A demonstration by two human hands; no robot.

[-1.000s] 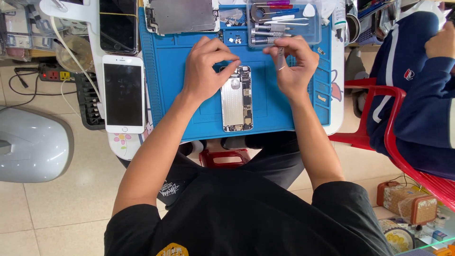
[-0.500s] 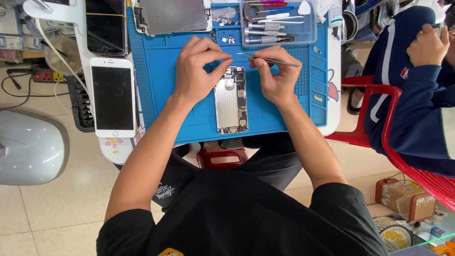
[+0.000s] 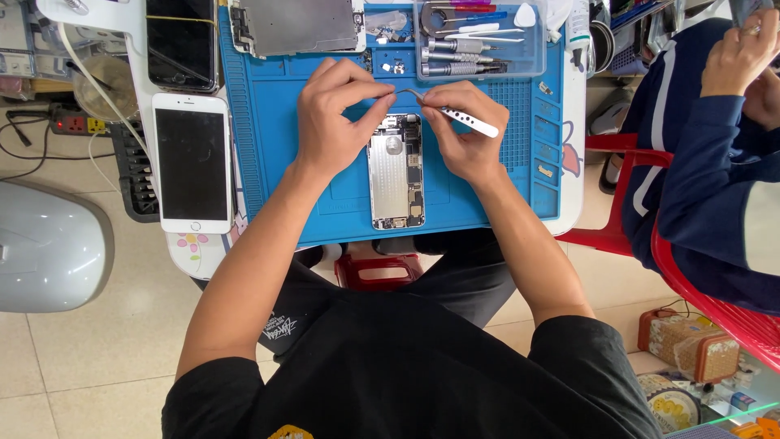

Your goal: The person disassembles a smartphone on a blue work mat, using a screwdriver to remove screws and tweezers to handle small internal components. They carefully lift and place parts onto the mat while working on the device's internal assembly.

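An opened phone body point(image 3: 396, 172) lies face up on a blue work mat point(image 3: 268, 162), its inner parts showing. My left hand point(image 3: 333, 118) rests at the phone's upper left corner, fingers pinched together at its top edge. My right hand point(image 3: 467, 130) grips white-handled tweezers point(image 3: 455, 114), whose bent metal tip points left above the phone's top, close to my left fingertips.
A white phone point(image 3: 192, 162) and a black phone point(image 3: 181, 45) lie left of the mat. A metal plate point(image 3: 296, 24) and a clear tool tray point(image 3: 479, 36) sit at the mat's far edge. A person in blue sits on a red chair point(image 3: 642, 219) at right.
My right hand, empty a second ago, now holds the tweezers and has brought the tip over the phone's top. My left hand stays at the phone's upper corner.
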